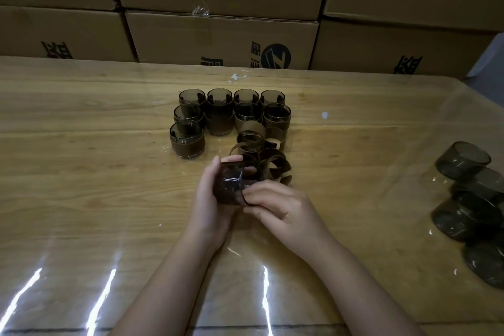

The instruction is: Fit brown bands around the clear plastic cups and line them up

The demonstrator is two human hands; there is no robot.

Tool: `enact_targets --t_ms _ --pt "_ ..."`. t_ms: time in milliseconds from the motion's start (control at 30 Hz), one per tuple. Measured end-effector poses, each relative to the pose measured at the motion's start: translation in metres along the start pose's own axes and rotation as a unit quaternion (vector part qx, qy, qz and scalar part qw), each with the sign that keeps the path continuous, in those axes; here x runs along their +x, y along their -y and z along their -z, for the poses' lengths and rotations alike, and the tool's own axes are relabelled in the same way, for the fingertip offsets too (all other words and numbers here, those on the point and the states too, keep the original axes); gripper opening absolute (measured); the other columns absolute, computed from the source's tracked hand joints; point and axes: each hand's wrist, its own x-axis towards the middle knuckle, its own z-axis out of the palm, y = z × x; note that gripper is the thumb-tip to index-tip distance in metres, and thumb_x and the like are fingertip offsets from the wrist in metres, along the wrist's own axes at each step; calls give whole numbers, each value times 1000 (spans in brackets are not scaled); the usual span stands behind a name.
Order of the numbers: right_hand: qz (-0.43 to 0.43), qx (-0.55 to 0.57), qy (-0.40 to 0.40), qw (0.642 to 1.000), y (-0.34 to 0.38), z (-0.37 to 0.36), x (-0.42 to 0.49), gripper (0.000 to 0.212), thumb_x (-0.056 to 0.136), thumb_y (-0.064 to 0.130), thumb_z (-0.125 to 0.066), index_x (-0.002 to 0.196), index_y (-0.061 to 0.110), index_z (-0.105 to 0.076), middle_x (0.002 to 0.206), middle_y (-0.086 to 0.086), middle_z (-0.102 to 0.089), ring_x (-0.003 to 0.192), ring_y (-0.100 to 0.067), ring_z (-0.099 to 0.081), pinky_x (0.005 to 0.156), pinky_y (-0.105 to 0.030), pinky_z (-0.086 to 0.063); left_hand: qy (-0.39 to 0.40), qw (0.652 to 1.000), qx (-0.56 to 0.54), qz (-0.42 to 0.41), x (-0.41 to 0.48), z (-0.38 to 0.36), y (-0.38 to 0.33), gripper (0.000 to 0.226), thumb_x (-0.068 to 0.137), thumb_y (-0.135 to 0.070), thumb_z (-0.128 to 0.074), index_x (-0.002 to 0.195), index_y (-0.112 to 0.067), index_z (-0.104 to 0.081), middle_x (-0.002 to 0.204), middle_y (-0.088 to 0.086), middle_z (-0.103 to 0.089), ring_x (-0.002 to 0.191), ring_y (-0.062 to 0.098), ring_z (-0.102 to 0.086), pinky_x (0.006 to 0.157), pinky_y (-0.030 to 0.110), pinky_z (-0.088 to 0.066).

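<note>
A person's left hand (208, 199) and right hand (278, 207) close on a single clear plastic cup (229, 183), held tipped on its side just above the table (81, 172). The left thumb lies over the cup's top and the palm cradles its wall, while the right fingertips pinch at its lower near edge. Both hands are clamped on the cup. Whether a band is already round it cannot be told in the dim light. The cup looks light and thin-walled, likely to flex if squeezed and slick under the fingers. The safest hold seems to be a gentle wrap round the wall near the base, leaving the rest free for a band to slide over. It is smoke-tinted and see-through, short and round, with highlights streaking its side. Just beyond the fingertips lies a heap of loose brown bands (272, 161), open paper-like loops with cut-outs that appear soft enough to crease. These are best taken by the edge and spread, not crushed. Farther out from the grip stand the banded cups (218, 117), upright and touching in rows, each with a brown collar round its lower half. Well off to the right of the right hand, bare cups (469, 207) lie tumbled together. Printed cardboard boxes (218, 35) are stacked behind the table.
</note>
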Motion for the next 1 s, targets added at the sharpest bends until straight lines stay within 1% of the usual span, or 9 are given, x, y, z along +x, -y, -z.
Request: enact_targets --t_ms 133,233,300,433,600,733,867,933,1000 --pt "-9 -54 7 998 5 -1 -1 16 85 26 -69 90 12 -73 102 5 -68 100 -10 -58 92 -13 -40 0 1000 10 19 0 -1 1 45 83 -49 -49 101 -14 -69 93 14 -72 87 23 -71 69 30 -58" --pt "-38 -61 6 997 6 -2 -2 24 87 37 -60 84 13 -64 94 10 -62 92 -7 -52 83 -13 -39 2 995 93 -36 -4 -6 4 40 86 -49 -53 107 -16 -64 101 14 -70 91 21 -69 71 28 -56" --pt "-72 -52 2 996 6 -3 -2 31 87 43 -55 89 14 -64 94 12 -61 92 -8 -52 80 -17 -42 4 978 183 -96 -7 -9 7 41 79 -52 -51 106 -22 -61 99 1 -70 88 10 -67 70 20 -53" --pt "-125 42 -12 991 10 -6 -1 12 88 45 -51 93 40 -61 97 23 -61 98 -6 -57 82 -19 -43 15 917 333 -219 -11 -7 13 31 86 -50 -41 110 -34 -52 102 -28 -63 93 -1 -62 74 11 -47" --pt "-164 185 -31 968 18 -18 -1 22 92 47 -45 95 38 -65 98 14 -68 99 -7 -63 84 -16 -45 -13 870 403 -284 -12 -1 16 33 89 -49 -35 109 -31 -53 95 -15 -64 87 5 -62 72 26 -49" --pt "-231 265 -58 934 20 -23 -2 32 86 60 -41 94 46 -69 97 12 -73 97 -5 -67 81 -15 -48 -31 837 463 -289 -12 -2 18 37 86 -49 -36 107 -24 -55 90 -20 -60 82 1 -59 66 12 -42" --pt "-222 212 -69 949 19 -22 -3 26 88 59 -41 89 48 -65 89 17 -70 88 0 -66 72 -12 -47 -20 864 432 -257 -10 -7 18 28 84 -50 -35 100 -34 -50 93 -18 -60 82 3 -59 67 19 -45" --pt "-203 170 -62 962 18 -22 -3 24 89 54 -43 93 41 -63 93 15 -68 91 -1 -64 75 -12 -46 -27 892 387 -234 -9 -10 17 27 83 -51 -36 97 -35 -52 90 -17 -61 78 5 -60 67 25 -48" --pt "-171 91 -46 980 15 -21 -3 29 88 51 -47 101 28 -60 99 16 -60 94 0 -59 75 -11 -45 -47 926 313 -205 -6 -11 14 28 84 -49 -37 94 -30 -55 83 -19 -64 74 -1 -59 64 19 -48"
